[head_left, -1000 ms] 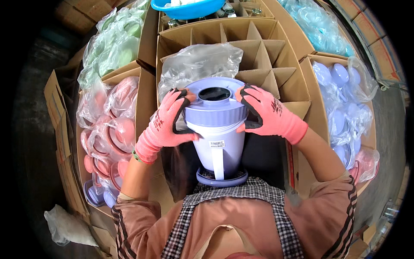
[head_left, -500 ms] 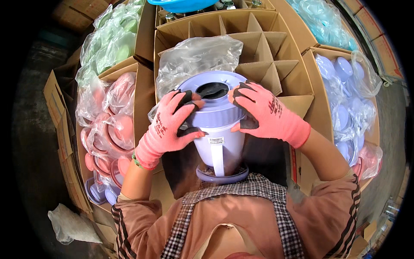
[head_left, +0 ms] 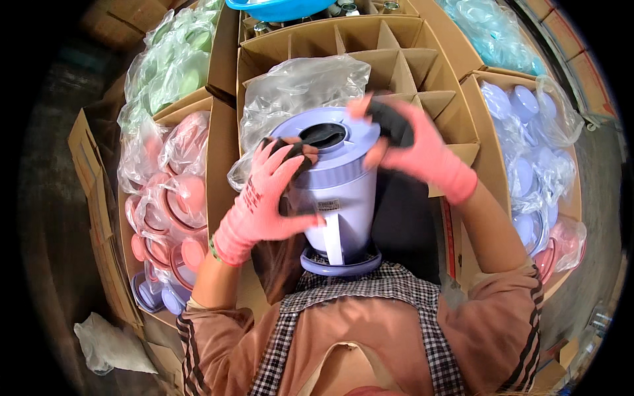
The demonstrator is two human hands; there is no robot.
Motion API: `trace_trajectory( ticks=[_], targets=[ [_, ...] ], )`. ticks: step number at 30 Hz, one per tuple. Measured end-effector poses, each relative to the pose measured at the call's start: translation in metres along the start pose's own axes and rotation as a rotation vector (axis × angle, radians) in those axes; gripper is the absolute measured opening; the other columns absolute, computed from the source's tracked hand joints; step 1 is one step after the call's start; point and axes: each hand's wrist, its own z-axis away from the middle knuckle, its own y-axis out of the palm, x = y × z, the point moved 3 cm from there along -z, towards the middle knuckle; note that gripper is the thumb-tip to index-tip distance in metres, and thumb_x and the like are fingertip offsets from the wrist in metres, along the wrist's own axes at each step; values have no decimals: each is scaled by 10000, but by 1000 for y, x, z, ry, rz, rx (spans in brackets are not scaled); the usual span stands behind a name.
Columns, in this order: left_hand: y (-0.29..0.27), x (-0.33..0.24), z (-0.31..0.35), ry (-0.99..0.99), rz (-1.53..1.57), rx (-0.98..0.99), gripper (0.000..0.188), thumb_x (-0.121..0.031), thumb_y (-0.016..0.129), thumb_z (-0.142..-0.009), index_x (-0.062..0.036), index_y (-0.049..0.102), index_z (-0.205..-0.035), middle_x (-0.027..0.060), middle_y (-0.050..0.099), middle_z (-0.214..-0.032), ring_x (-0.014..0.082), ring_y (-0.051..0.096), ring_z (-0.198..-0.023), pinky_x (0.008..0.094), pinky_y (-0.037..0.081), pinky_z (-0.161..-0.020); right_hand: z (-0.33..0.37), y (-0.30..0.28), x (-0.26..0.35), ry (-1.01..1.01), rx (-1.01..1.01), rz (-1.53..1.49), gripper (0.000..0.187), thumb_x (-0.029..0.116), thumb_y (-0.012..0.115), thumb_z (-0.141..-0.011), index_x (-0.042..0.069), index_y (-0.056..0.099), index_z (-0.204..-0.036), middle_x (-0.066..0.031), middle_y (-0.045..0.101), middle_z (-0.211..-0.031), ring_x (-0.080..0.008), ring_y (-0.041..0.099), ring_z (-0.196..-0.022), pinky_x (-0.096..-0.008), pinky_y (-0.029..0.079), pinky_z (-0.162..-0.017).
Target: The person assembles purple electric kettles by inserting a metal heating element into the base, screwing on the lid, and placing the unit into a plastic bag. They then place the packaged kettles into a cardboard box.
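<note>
A lavender plastic jug with a pale handle stands upright between my hands, close to my lap. Its wide lavender lid sits on top, with a black cap in the middle. A purple round tray is under the jug's foot. My left hand, in a pink glove with black palm and fingertips, grips the jug: fingers over the lid's left side, thumb at the handle. My right hand, gloved alike and blurred, is at the lid's right edge with fingers and thumb spread; whether it touches is unclear.
Beyond the jug is a carton with cardboard dividers, a clear plastic bag lying over it. Cartons of bagged pink parts and green parts are at left, lavender parts at right. A blue basin is at the far edge.
My right hand has lifted and shifted right from its hold on the lid. My left hand has slid slightly lower, its thumb now at the handle. The jug has tilted or turned a little.
</note>
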Motion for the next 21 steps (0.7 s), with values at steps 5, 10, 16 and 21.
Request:
trace_trajectory(
  ticks=[5, 10, 16, 21],
  targets=[
    [18, -10, -1, -195, -1, -280, 393, -337, 524, -802, 15, 511, -976, 181, 501, -1117, 336, 386, -1120, 423, 281, -940, -19, 46, -98, 343, 280, -1545, 453, 441, 413, -862, 32, 510, -1030, -67, 562, -954, -140, 523, -884, -273, 414, -812],
    [27, 42, 2, -276, 495, -435, 296, -210, 507, -807, 28, 534, -982, 164, 502, -1132, 276, 455, -1040, 370, 351, -885, 17, 58, -75, 485, -553, -663, 450, 454, 416, -858, 44, 514, -1018, -32, 549, -938, -126, 496, -930, -249, 402, -811],
    [44, 118, -4, -847, 1341, 57, 410, -351, 398, -893, 19, 543, -998, 15, 574, -824, 79, 519, -736, 213, 422, -650, -14, 9, -71, 862, 44, -755, 400, 513, 438, -826, 126, 538, -798, 19, 489, -662, -87, 437, -563, -230, 358, -503],
    [35, 131, -30, -860, 939, 280, 244, -252, 564, -818, -19, 617, -766, -13, 583, -724, 49, 505, -645, 207, 421, -574, -33, 3, -74, 727, 450, -289, 366, 459, 465, -820, 110, 568, -782, 17, 486, -633, -85, 440, -533, -215, 355, -479]
  ],
)
